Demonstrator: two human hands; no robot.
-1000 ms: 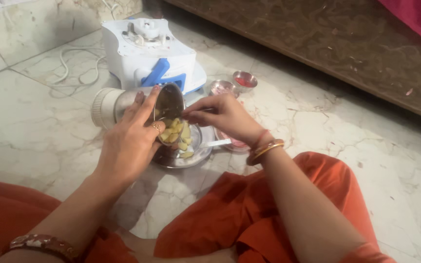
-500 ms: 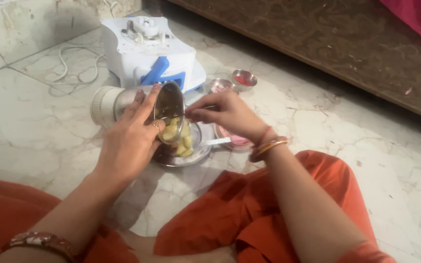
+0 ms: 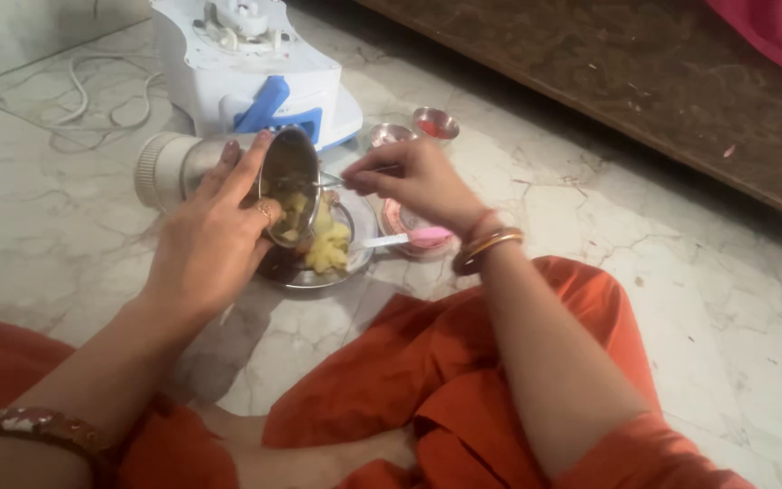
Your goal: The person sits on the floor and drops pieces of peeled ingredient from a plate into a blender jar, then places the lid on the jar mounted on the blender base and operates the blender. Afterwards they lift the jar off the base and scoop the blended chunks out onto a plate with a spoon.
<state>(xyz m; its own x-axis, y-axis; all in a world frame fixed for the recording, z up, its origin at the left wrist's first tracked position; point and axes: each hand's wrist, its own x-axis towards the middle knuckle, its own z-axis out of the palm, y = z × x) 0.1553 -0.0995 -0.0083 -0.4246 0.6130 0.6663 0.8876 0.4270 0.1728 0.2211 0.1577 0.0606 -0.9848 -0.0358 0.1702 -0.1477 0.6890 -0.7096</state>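
My left hand [image 3: 205, 244] grips a steel mixer jar [image 3: 287, 172], tipped on its side with its mouth over a steel plate [image 3: 359, 258] on the floor. Pale yellow chunks [image 3: 328, 249] lie in the jar's mouth and in a heap on the plate. My right hand [image 3: 414, 181] pinches a thin spoon handle [image 3: 341, 183] that reaches into the jar's mouth. The spoon's bowl is hidden inside the jar.
A white and blue mixer base [image 3: 246, 68] stands behind the jar, its white cord [image 3: 92, 104] looped on the marble floor. Two small steel bowls [image 3: 434, 122] sit beyond my right hand. A pink lid with a white spoon [image 3: 418, 238] lies beside the plate. A dark wooden ledge [image 3: 644, 81] runs along the back right.
More yellow chunks have come out of the jar onto the plate. My right hand has shifted slightly at the jar's mouth. The jar stays tilted in my left hand.
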